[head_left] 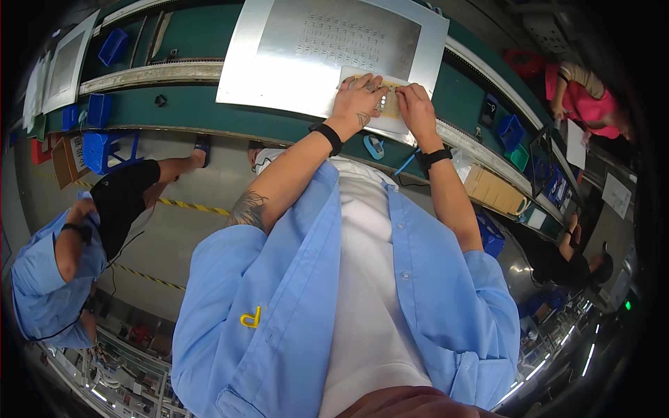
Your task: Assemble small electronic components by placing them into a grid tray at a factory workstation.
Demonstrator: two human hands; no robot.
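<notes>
A large silvery metal sheet (244, 76), with rows of small marks on its grey middle, lies on the green workbench. Over its near right corner rests a small white plate (390, 126) bearing a yellowish panel (394, 108) with small light pieces on it. My left hand (359, 99) lies across the panel's left part, fingers apart and touching it. At the panel's right edge my right hand (417, 111) is closed in a pinch; its fingertips hide what is between them. Both wrists wear black bands.
A blue handheld device (374, 146) sits at the bench's near edge, by a blue pen-like stick (406, 162). Blue bins (511, 132) stand to the right and left. A cardboard box (493, 188) is at right. Other people are at both sides, one in pink (599, 111).
</notes>
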